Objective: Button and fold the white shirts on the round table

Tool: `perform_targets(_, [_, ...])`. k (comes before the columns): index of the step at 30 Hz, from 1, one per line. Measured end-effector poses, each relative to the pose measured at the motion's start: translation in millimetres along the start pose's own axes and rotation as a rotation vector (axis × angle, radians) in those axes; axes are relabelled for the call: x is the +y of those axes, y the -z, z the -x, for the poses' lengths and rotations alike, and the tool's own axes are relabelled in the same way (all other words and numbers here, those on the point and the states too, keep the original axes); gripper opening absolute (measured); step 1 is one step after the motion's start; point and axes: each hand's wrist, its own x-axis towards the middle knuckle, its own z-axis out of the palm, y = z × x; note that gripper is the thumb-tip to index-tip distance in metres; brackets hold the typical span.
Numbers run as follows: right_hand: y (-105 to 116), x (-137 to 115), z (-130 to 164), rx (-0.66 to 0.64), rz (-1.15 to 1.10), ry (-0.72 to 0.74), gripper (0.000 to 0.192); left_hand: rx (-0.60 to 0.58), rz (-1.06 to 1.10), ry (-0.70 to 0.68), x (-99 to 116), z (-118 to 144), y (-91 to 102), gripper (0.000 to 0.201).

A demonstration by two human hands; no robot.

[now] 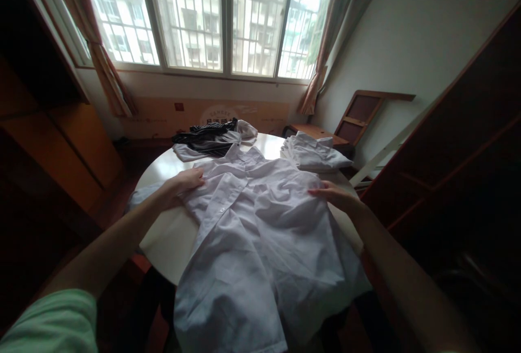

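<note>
We've got a white shirt (244, 233) spread across the round table (166, 244), collar twd the window (223, 21), lower part hanging off the near edge twd us. Its front strip runs slantwise, w/ a btn (222, 210) showing approx. midway down.

Our L hand (190, 178) is at the shirt's L side nr the shoulder, fingers partly bent on the cloth; can't tell whether they're pinching it. Our R hand (332, 194) touches the opp. side, fingers close tog. & only slightly bent (undersides hidden, so can't tell how firm any hold is).

Beyond the collar, a bit L, there's a loose heap of dark striped & pale clothes (209, 138). Far R of the table: a stack of white garments (311, 151), folded, nr the R hand but apart from it. Some pale cloth (142, 194) also shows past our L forearm, at the table's L edge.

Curtains (97, 57) hang either side of the glass, a wooden chair (358, 117) stands by the R wall, & our L arm has a green sleeve (57, 320).
</note>
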Motion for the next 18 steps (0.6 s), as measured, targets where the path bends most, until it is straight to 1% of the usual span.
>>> perform_targets(2, [12,-3,1,0.159,-0.016,-0.046,0.043,0.031,-0.065,-0.004,4,-7,2.0,0.016])
perform_targets(3, [18,-4,-1,0.266,0.043,-0.056,0.038,0.071,-0.087,0.014,8,-12,1.7,0.018])
perform_targets(5, [26,-9,-6,0.512,0.278,-0.036,0.028,0.172,-0.075,0.063,15,-23,-2.3,0.024])
perform_targets(7, [23,-14,-10,0.74,0.564,0.048,0.022,0.217,-0.021,0.061,23,-33,-10.5,0.026])
perform_targets(8, [18,-18,-11,0.803,0.674,0.109,0.021,0.221,0.004,0.036,27,-37,-15.9,0.025])
perform_targets(9, [9,-22,-11,0.815,0.746,0.183,0.022,0.209,0.022,0.0,30,-40,-21.7,0.024])
perform_targets(10, [-2,-26,-10,0.771,0.779,0.262,0.023,0.192,0.031,-0.048,32,-42,-27.7,0.025])
perform_targets(11, [-16,-31,-7,0.692,0.786,0.336,0.023,0.182,0.038,-0.093,33,-43,-33.5,0.027])
perform_targets(14, [-67,-50,3,0.379,0.773,0.569,0.018,0.195,0.045,-0.185,32,-39,-46.5,0.024])
perform_targets(16, [-101,-62,8,0.171,0.811,0.7,0.015,0.223,0.054,-0.209,30,-33,-49.3,0.019])
perform_targets(18, [-129,-68,6,-0.02,0.878,0.758,0.014,0.246,0.113,-0.23,32,-26,-47.3,0.014])
